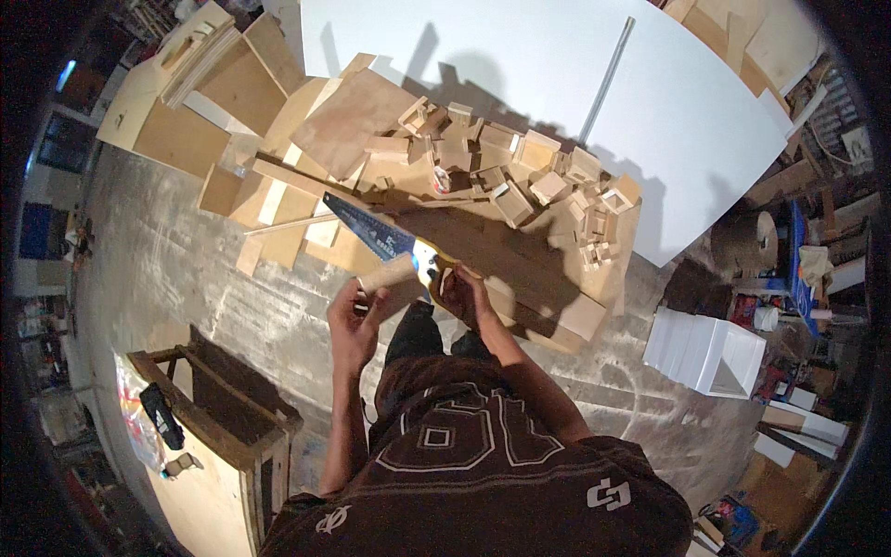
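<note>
My right hand (464, 293) is closed round the yellow-and-white handle of a hand saw (376, 232). The saw's dark toothed blade points up and to the left, over the near edge of the wooden work surface (371, 255). Between the thumb and fingers of my left hand (353, 325) is a short piece of wood (393, 277). It lies just below the saw, close to the handle end of the blade; whether the two touch I cannot tell. Beyond the saw, several small wooden boxes (511, 201) sit among loose offcuts.
A large white sheet (548, 60) with a metal bar (608, 79) on it spreads behind. Wooden boxes (167, 135) stand at far left. An open wooden cabinet (209, 483) is near left, with a black pouch (163, 416) on it. A white box (682, 348) stands right.
</note>
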A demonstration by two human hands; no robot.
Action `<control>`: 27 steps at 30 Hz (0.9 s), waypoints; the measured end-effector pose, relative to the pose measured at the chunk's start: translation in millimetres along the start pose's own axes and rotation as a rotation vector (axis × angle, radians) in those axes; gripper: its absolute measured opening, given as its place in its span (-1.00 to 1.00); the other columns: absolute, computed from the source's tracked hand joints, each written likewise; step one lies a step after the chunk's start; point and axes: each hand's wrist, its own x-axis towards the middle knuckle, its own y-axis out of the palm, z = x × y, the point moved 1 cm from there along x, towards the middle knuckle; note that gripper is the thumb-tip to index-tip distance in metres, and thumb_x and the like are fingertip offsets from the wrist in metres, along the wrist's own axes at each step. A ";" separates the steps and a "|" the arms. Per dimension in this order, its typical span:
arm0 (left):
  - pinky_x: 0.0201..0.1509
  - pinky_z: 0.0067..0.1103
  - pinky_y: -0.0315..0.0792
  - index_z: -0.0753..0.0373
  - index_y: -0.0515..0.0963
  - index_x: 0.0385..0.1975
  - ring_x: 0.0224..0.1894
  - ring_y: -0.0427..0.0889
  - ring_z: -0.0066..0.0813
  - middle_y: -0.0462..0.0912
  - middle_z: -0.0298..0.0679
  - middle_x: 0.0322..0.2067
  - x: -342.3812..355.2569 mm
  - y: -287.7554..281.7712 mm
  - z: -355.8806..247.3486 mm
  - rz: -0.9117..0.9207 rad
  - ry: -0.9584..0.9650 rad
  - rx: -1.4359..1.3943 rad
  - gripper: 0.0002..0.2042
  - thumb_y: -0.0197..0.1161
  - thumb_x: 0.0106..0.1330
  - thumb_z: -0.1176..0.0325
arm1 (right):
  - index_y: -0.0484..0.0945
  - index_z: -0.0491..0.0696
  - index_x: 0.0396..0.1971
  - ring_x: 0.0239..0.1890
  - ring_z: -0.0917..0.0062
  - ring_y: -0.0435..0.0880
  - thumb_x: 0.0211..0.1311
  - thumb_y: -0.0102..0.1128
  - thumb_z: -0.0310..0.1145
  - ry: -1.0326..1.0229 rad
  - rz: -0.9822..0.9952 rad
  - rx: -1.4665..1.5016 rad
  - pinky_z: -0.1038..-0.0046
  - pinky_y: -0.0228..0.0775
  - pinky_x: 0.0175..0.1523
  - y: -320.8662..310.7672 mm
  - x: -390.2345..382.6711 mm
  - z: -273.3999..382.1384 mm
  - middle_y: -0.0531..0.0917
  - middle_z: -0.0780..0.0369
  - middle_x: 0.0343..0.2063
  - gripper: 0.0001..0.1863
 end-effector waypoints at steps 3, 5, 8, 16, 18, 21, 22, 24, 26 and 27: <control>-0.34 -0.65 0.37 0.32 0.56 -0.19 -0.40 0.43 -0.67 0.55 -0.37 -0.43 36.6 -13.6 1.6 0.114 -0.007 0.057 -0.72 0.28 0.38 0.18 | 0.57 -0.06 -0.39 -0.50 0.51 0.61 0.37 0.09 0.07 0.007 0.086 0.129 0.50 0.47 -0.39 2.3 31.7 -13.2 0.65 0.26 -0.47 -0.55; -0.34 -0.64 0.36 0.32 0.54 -0.20 -0.39 0.44 -0.65 0.56 -0.33 -0.41 60.6 -16.1 0.2 0.243 -0.113 -0.044 -0.72 0.25 0.39 0.18 | 0.57 -0.05 -0.32 -0.43 0.52 0.63 0.39 0.08 0.05 0.017 0.072 0.141 0.49 0.51 -0.31 6.6 50.7 -19.9 0.67 0.27 -0.39 -0.58; -0.34 -0.62 0.38 0.31 0.50 -0.15 -0.40 0.45 -0.66 0.57 -0.31 -0.39 93.3 -27.1 8.8 0.357 -0.206 0.046 -0.71 0.20 0.41 0.17 | 0.58 -0.03 -0.29 -0.38 0.53 0.64 0.41 0.06 0.05 0.038 -0.028 0.020 0.48 0.55 -0.22 33.2 82.7 -20.1 0.68 0.29 -0.37 -0.59; -0.52 -0.72 0.23 0.22 0.50 -0.05 -0.57 0.37 -0.77 0.54 -0.49 -0.49 171.5 -67.0 54.0 0.437 -0.350 -0.244 -0.79 0.21 0.42 0.29 | 0.65 -0.10 -0.17 -0.34 0.47 0.69 0.28 0.30 -0.13 -0.085 -0.343 -0.165 0.40 0.55 -0.22 65.6 153.5 -39.5 0.73 0.25 -0.30 -0.67; -0.53 -0.71 0.21 0.23 0.51 -0.01 -0.55 0.38 -0.77 0.57 -0.48 -0.48 189.9 -79.6 59.0 0.508 -0.331 -0.236 -0.75 0.26 0.38 0.34 | 0.64 -0.17 -0.12 -0.30 0.41 0.70 0.24 0.33 -0.17 -0.235 -0.479 -0.485 0.39 0.54 -0.18 56.8 168.8 -41.3 0.73 0.22 -0.26 -0.62; -0.54 -0.69 0.19 0.24 0.53 -0.04 -0.55 0.39 -0.77 0.57 -0.46 -0.49 214.7 -71.3 66.0 0.570 -0.312 -0.165 -0.77 0.28 0.36 0.37 | 0.52 -0.26 -0.08 -0.26 0.31 0.69 0.19 0.37 -0.16 -0.318 -0.648 -0.815 0.27 0.52 -0.14 10.8 174.7 -31.1 0.68 0.11 -0.21 -0.51; -0.54 -0.69 0.19 0.24 0.53 -0.05 -0.56 0.39 -0.77 0.57 -0.46 -0.49 219.4 -96.2 72.4 0.503 -0.329 -0.144 -0.78 0.28 0.35 0.38 | 0.48 -0.26 -0.08 -0.23 0.28 0.68 0.17 0.39 -0.14 -0.342 -0.671 -0.916 0.25 0.52 -0.11 52.9 171.2 -39.6 0.66 0.06 -0.21 -0.47; -0.54 -0.70 0.19 0.24 0.54 -0.07 -0.56 0.39 -0.77 0.57 -0.47 -0.50 227.9 -123.5 77.4 0.413 -0.338 -0.151 -0.79 0.28 0.35 0.39 | 0.44 -0.26 -0.06 -0.17 0.24 0.67 0.15 0.40 -0.12 -0.311 -0.665 -0.958 0.22 0.50 -0.06 111.3 148.2 -24.9 0.64 0.01 -0.21 -0.43; -0.52 -0.71 0.23 0.22 0.55 -0.06 -0.53 0.45 -0.76 0.61 -0.44 -0.44 241.5 -129.0 80.6 0.383 -0.326 -0.204 -0.76 0.32 0.31 0.35 | 0.43 -0.26 -0.04 -0.12 0.23 0.65 0.15 0.40 -0.12 -0.216 -0.588 -0.818 0.22 0.48 -0.01 117.2 138.5 -10.5 0.64 0.00 -0.21 -0.43; -0.51 -0.71 0.24 0.21 0.55 -0.06 -0.51 0.46 -0.76 0.62 -0.43 -0.42 246.8 -124.5 76.2 0.371 -0.319 -0.211 -0.75 0.32 0.31 0.34 | 0.43 -0.26 -0.04 -0.12 0.24 0.65 0.16 0.39 -0.13 -0.306 -0.602 -0.902 0.22 0.48 -0.01 106.4 134.2 -6.5 0.64 0.00 -0.21 -0.44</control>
